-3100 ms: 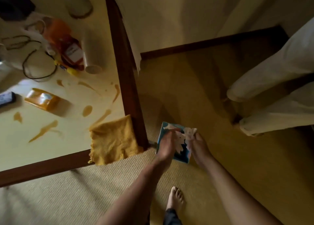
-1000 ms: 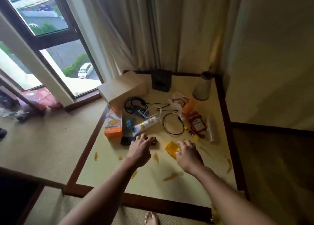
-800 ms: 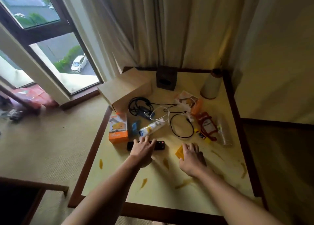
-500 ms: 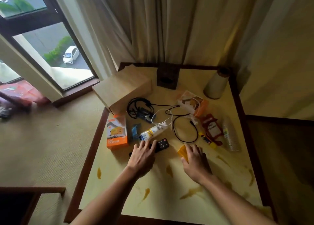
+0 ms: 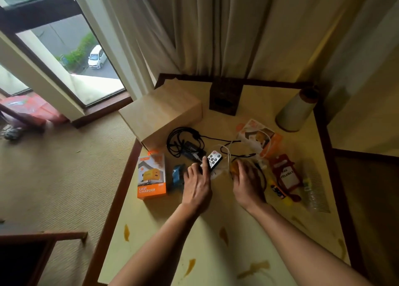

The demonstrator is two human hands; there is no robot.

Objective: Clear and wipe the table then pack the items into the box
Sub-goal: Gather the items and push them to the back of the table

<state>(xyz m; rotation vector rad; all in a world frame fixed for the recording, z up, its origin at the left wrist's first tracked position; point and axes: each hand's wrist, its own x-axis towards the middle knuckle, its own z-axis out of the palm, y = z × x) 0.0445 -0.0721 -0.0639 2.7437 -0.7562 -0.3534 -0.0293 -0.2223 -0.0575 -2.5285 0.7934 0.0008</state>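
On the table [image 5: 216, 253], the left hand [image 5: 197, 187] lies flat with fingers spread, one fingertip touching the small remote [image 5: 214, 159]; it looks light, stiff and smooth, best pinched by its long edges. The right hand [image 5: 248, 185] cups loosely over a yellow packet [image 5: 234, 167], probably soft and crinkly. The cardboard box [image 5: 159, 115] stands closed at the far left corner.

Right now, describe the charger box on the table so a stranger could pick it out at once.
Start at the cardboard box at the table's far left corner by the window. Just nearer than it, along the table's left edge, lies the charger box, left of the left hand. It is the only flat orange-and-white carton, printed FAST CHARGER with a yellow plug pictured.
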